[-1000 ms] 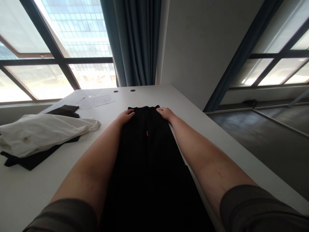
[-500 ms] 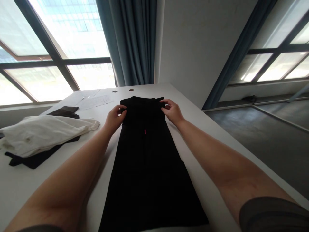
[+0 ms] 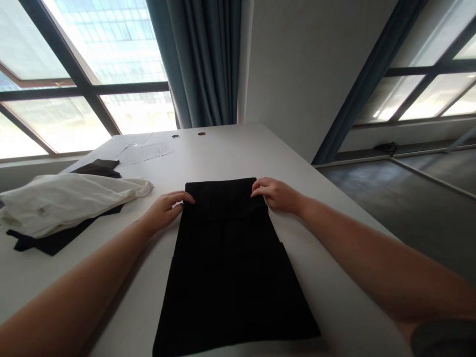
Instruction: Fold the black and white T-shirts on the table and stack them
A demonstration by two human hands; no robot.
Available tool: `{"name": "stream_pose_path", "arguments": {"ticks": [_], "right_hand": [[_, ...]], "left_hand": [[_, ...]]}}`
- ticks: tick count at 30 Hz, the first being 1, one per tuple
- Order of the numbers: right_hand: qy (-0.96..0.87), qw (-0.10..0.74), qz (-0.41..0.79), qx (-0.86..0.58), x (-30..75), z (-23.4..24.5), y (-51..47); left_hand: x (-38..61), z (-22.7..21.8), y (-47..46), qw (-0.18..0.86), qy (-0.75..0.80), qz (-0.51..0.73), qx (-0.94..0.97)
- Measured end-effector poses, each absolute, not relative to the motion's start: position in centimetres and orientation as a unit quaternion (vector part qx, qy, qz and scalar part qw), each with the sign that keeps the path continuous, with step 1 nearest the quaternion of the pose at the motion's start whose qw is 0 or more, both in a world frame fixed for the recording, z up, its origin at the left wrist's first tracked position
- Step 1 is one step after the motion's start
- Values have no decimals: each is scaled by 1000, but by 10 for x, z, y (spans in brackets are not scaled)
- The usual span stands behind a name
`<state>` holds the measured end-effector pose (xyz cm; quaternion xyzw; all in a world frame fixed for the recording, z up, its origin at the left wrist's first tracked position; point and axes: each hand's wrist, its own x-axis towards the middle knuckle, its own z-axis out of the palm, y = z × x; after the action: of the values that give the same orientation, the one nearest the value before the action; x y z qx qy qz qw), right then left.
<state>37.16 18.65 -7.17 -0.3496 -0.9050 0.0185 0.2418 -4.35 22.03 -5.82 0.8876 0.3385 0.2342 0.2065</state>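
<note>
A black garment (image 3: pixel 226 267) lies flat and lengthwise on the white table (image 3: pixel 223 153), its far end folded over towards me. My left hand (image 3: pixel 165 210) pinches the left corner of that fold between fingers and thumb. My right hand (image 3: pixel 277 194) holds the fold's right corner the same way. A small pink mark visible earlier on the cloth is hidden now. The garment's near end runs past the bottom of the view.
To the left lie a crumpled white cloth (image 3: pixel 63 203) on a dark cloth (image 3: pixel 48 243), a folded dark piece (image 3: pixel 98 169) and papers (image 3: pixel 143 152). Two round holes mark the far table top. The table's right edge drops to a grey floor.
The garment's far end has folded further towards me, shortening the garment, with both hands moved nearer and wider apart at its corners. The view has tilted slightly.
</note>
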Motion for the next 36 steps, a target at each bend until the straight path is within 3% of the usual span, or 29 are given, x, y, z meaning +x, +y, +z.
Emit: {"name": "stream_pose_path", "arguments": {"ticks": [4, 9, 12, 19, 25, 28, 32, 34, 36], "right_hand": [[-860, 281, 2, -426, 360, -77, 191], [-830, 135, 101, -532, 348, -95, 197], [-821, 87, 121, -551, 352, -101, 197], [-817, 71, 131, -556, 372, -100, 196], [-817, 79, 117, -559, 370, -102, 198], [-835, 93, 75, -537, 367, -93, 191], [-882, 182, 4, -435, 350, -64, 151], [-907, 208, 13, -365, 333, -49, 115], [-942, 163, 50, -289, 314, -37, 75]], "left_hand": [[-27, -46, 215, 211, 374, 264, 864], [7, -57, 224, 87, 447, 221, 863], [14, -80, 236, 79, 459, 135, 875], [-11, -105, 240, 129, 472, 91, 867], [-8, -108, 234, 89, 459, 91, 879], [-6, -100, 226, 77, 467, 78, 878], [-10, -70, 181, 22, 418, 136, 898], [-13, -52, 142, 51, 330, 145, 931], [-15, -40, 100, 115, 240, 101, 958]]}}
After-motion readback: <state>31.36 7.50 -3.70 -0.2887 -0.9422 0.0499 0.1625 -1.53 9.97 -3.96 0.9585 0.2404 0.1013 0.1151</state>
